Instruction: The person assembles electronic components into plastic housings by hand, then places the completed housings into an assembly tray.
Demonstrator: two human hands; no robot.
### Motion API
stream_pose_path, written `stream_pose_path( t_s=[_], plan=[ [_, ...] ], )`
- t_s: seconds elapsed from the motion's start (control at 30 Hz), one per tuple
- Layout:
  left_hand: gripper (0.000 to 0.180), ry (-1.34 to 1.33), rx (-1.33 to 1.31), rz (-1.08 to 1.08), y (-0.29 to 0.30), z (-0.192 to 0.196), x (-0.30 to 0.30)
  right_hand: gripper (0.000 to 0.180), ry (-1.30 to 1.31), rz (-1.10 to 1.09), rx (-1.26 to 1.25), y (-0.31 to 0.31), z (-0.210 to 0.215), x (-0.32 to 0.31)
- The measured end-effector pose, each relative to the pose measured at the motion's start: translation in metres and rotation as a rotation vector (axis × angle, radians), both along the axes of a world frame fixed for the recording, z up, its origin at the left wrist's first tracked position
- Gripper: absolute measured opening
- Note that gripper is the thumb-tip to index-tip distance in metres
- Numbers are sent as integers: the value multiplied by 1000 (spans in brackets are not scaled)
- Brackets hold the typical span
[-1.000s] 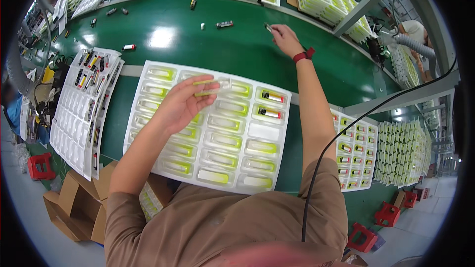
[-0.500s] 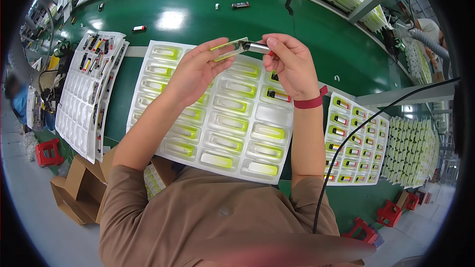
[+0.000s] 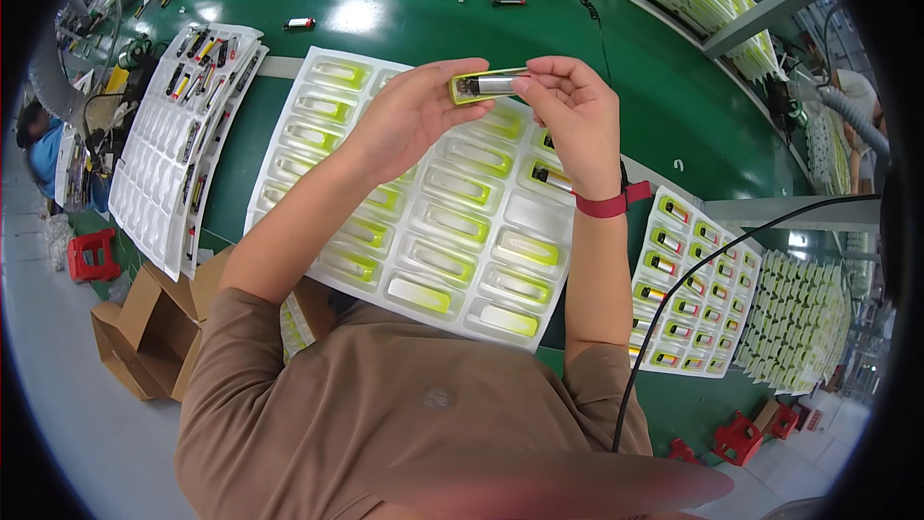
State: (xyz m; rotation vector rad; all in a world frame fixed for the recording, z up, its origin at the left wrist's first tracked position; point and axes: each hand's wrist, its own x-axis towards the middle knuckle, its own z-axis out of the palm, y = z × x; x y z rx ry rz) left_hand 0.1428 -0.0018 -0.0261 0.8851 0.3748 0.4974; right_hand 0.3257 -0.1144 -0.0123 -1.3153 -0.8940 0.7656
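Between both hands, above the far part of a white tray (image 3: 537,216), is a clear shell with a yellow-green rim (image 3: 456,96). My left hand (image 3: 404,125) holds its left end, thumb below and fingers above. A silver cylindrical cell with a dark end piece (image 3: 495,85) lies lengthwise within the shell's outline; whether it is fully seated I cannot tell. My right hand (image 3: 582,120) pinches the cell's right end with thumb and fingers, hiding that end. Similar yellow-green shells (image 3: 457,185) fill most tray pockets, and one on the right holds a dark-ended cell (image 3: 551,177).
Stacked white trays with loose cells (image 3: 159,164) stand at left. At right are a tray of filled shells (image 3: 688,294) and a tall tray stack (image 3: 794,323). A black cable (image 3: 717,255) crosses near my right arm. Loose cells (image 3: 299,24) dot the green table (image 3: 404,10).
The silver cell has moved left into the shell's outline; before, it met only the shell's right end. The shell has turned level, and the whole view has shifted slightly.
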Motion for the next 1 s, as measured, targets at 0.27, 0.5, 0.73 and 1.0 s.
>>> stream_pose_path(
  t_s=[0.27, 0.5, 0.73, 1.0],
  plan=[
    [49, 17, -29, -2, -1, -1, 9, 18, -43, -7, -13, 0, -8, 4],
    [39, 100, 158, 32, -5, -4, 11, 24, -457, -172, 210, 4, -21, 1],
    [38, 58, 205, 40, -4, -4, 12, 32, 11, 67, 8, -2, -8, 8],
    [39, -203, 154, 94, -20, 3, 19, 28, -157, -29, 340, -2, -13, -6]
  ],
)
